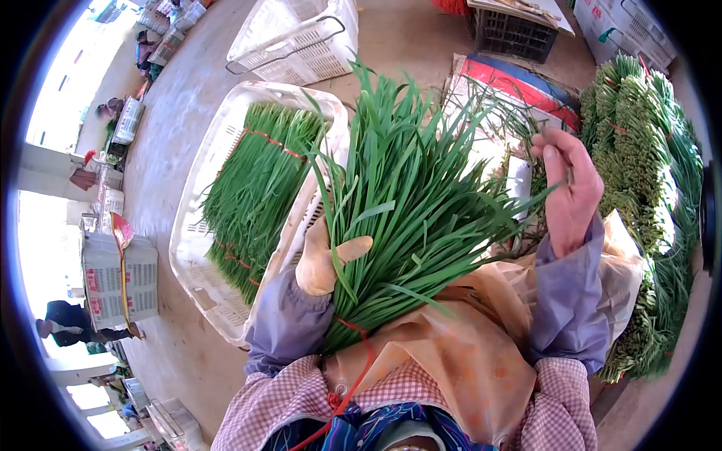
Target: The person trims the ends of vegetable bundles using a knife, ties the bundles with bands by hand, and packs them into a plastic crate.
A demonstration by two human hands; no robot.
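A large loose bunch of garlic chives (421, 195) leans across my lap, its long green leaves fanning up and to the right. My left hand (323, 259), in a tan glove, grips the bunch at its left side, thumb lying across the leaves. To the right of the leaf tips, my right hand (571, 184) is raised and bare. Its fingers are curled and pinched together; what they hold, if anything, is too small to make out. A red tie (353, 376) hangs at my front beside the base of the bunch.
On the left, a white plastic crate (199, 282) holds chive bundles (263, 188) bound with red bands. Another white crate (297, 45) stands behind it. Stacked bundles (632, 165) are at the right. Loose leaves lie near a red board (519, 90). Other people are farther left.
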